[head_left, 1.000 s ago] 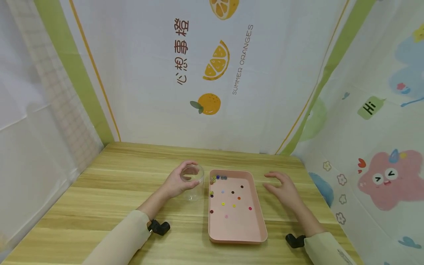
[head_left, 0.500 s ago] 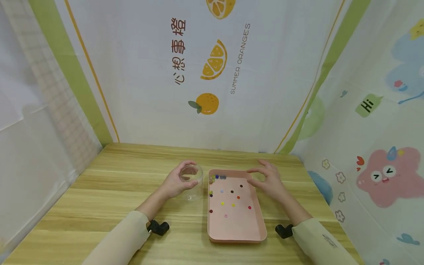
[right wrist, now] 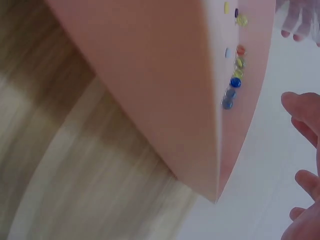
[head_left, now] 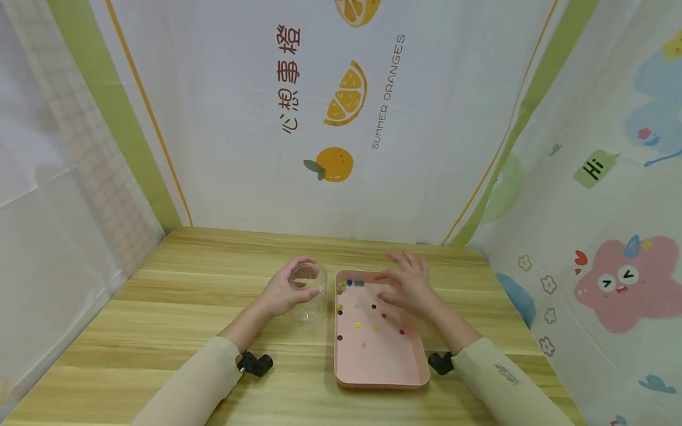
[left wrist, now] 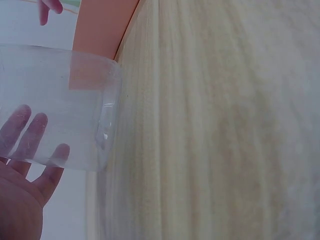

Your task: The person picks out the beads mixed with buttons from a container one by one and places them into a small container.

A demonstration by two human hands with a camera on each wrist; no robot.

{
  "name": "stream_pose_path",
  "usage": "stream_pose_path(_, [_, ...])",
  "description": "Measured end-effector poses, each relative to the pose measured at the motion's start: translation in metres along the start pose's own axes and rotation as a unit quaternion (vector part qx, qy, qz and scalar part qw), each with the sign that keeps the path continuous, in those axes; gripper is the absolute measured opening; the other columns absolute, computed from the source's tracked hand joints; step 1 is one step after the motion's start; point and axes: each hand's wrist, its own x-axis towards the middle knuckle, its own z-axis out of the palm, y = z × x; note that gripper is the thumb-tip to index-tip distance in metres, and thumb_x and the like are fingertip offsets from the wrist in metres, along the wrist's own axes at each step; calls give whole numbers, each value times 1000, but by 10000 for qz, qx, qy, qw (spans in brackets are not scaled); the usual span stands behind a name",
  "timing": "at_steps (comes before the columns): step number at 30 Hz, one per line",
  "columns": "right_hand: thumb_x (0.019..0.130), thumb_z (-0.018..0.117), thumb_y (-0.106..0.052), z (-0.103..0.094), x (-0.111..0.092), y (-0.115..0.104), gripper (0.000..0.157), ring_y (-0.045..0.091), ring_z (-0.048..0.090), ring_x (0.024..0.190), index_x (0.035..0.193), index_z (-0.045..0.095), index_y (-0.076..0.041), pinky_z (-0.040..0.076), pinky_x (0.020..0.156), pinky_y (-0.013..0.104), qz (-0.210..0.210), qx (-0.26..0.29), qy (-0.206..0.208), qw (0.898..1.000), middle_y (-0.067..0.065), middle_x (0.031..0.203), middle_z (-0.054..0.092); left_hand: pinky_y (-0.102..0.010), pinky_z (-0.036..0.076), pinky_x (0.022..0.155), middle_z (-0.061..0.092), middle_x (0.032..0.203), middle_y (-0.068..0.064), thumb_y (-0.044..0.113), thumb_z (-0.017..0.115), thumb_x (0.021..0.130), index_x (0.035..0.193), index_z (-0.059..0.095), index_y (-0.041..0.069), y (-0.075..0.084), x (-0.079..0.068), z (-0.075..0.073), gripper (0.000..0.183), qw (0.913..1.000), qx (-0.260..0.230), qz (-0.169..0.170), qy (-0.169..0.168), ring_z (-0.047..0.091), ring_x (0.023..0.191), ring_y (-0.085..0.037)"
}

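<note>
My left hand grips a clear plastic jar near its rim, thumb on one side and fingers round the other. The jar stands upright, mouth up, just left of a pink tray. Over the tray's far right part hovers my right hand, fingers spread and holding nothing. Small round buttons in yellow, dark, red, pink and pale blue lie scattered on the tray floor. Along its far left corner sit several glass marbles; a blue marble shows beside greyish and yellow ones in the right wrist view.
A wooden table carries the tray and jar. White printed cloth hangs behind it, with more cloth at both sides. The tray's raised wall stands close by the right hand. Black wrist cameras are strapped to both forearms.
My right hand has moved left, from beside the tray to above its far right part, and its fingers have spread. The left hand and jar have stayed in place.
</note>
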Motion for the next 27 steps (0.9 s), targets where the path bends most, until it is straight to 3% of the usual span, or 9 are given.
stream_pose_path(2, [91, 90, -23, 1, 1, -4, 31, 54, 16, 165, 121, 83, -17, -1, 126, 82, -114, -30, -37, 9999, 19, 173, 42, -48, 59, 103, 67, 144, -24, 10, 82, 94, 152, 51, 11, 0, 0, 0, 66, 10000, -8, 14, -4, 63, 135, -47])
stream_pose_path(8, [90, 92, -23, 1, 4, -12, 32, 52, 15, 166, 122, 83, -21, 2, 126, 82, -320, -103, -169, 9993, 19, 173, 43, -68, 52, 112, 67, 144, -26, 9, 82, 94, 152, 51, 10, 1, 0, 1, 66, 9999, -116, 15, -28, 62, 136, -48])
stream_pose_path(11, [91, 91, -24, -3, 7, -16, 31, 51, 15, 167, 121, 83, -21, 2, 126, 82, -298, -175, -223, 9992, 19, 173, 42, -64, 54, 110, 67, 144, -25, 9, 82, 94, 152, 51, 9, 1, 0, 1, 66, 10000, -60, -5, -12, 62, 135, -48])
stream_pose_path(15, [91, 91, -24, -10, 12, -20, 31, 50, 15, 168, 122, 83, -20, 3, 127, 81, -283, -198, -226, 9991, 18, 174, 42, -46, 59, 103, 67, 144, -25, 9, 82, 94, 154, 49, 7, 2, 0, 0, 69, 10000, 40, -23, 11, 63, 134, -49])
stream_pose_path(18, [91, 91, -25, -12, 15, -24, 32, 49, 15, 168, 123, 83, -21, 4, 126, 82, -325, -239, -222, 9989, 18, 173, 43, -39, 59, 101, 66, 145, -25, 9, 82, 94, 155, 48, 6, 2, 0, -1, 69, 10000, 41, -29, 2, 62, 135, -50])
stream_pose_path(25, [93, 89, -27, -7, 23, -32, 32, 47, 12, 169, 124, 82, -22, 3, 127, 81, -367, -187, -385, 9984, 15, 174, 42, -61, 57, 108, 67, 144, -27, 10, 82, 94, 154, 48, 4, 2, 0, -1, 69, 10000, -23, 46, -14, 62, 134, -51])
stream_pose_path(27, [93, 90, -27, -3, 25, -34, 32, 45, 12, 170, 124, 82, -22, 3, 128, 80, -363, -151, -395, 9984, 14, 175, 41, -59, 57, 108, 67, 143, -27, 10, 82, 94, 153, 49, 6, 2, 0, -1, 68, 10000, -34, 50, -18, 62, 134, -52])
